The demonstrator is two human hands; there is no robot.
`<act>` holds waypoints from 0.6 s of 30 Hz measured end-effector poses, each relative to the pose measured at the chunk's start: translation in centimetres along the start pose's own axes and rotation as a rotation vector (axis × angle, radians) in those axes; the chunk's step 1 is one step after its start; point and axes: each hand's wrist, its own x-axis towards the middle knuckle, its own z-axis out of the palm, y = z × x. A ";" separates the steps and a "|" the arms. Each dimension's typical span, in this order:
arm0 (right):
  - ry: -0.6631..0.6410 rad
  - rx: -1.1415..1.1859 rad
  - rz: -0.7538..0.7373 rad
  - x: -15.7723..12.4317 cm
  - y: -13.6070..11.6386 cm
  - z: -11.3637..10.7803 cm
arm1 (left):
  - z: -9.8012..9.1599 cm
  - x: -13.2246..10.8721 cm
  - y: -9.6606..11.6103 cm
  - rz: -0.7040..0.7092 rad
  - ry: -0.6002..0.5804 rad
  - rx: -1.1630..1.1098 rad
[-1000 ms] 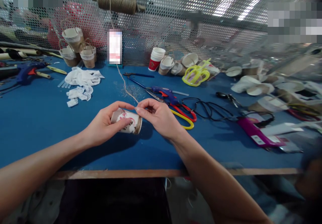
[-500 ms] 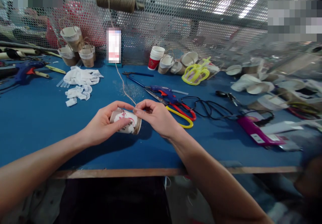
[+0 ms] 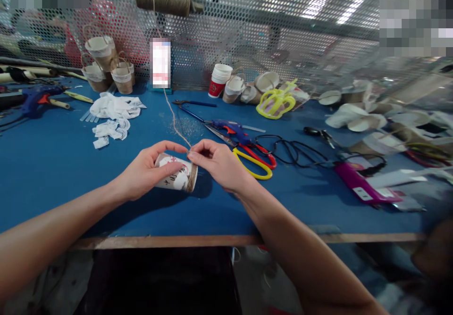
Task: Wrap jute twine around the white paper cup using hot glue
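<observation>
A white printed paper cup (image 3: 177,179) lies on its side above the blue table, with brown twine wound around its right-hand end. My left hand (image 3: 148,166) is closed around the cup, thumb across its near side and forefinger along the top. At the wound end, my right hand (image 3: 217,161) pinches the twine (image 3: 174,119) against the cup. The loose strand runs up from those fingertips toward a large twine spool (image 3: 163,0) on the mesh wall. Scissors (image 3: 256,164) with red and yellow handles lie just right of my right hand.
A blue glue gun (image 3: 231,131) with a black cord lies behind the scissors, near pliers (image 3: 196,103). White paper scraps (image 3: 116,106) lie at left. Twine-wrapped cups (image 3: 123,80) and a stack of paper cups (image 3: 220,78) stand along the back. A purple power strip (image 3: 364,185) is at right.
The cup has turned a little in my left hand, so more dark lettering shows on its near side. My right hand keeps its pinch on the twine, barely moved.
</observation>
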 end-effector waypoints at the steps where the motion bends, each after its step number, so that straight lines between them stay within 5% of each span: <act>1: -0.005 0.006 0.007 0.0 0.0 0.0 | 0.0 0.0 0.0 0.003 0.004 0.001; 9: -0.029 -0.102 0.051 0.1 -0.1 -0.2 | 0.4 -0.2 0.5 -0.086 0.034 -0.137; 14: 0.170 -0.209 -0.075 0.4 0.3 -0.5 | 0.7 0.0 1.2 -0.183 0.190 -0.367; 18: 0.121 -0.165 -0.184 -0.3 -0.5 -0.1 | 0.2 0.6 1.2 -0.196 0.313 -0.466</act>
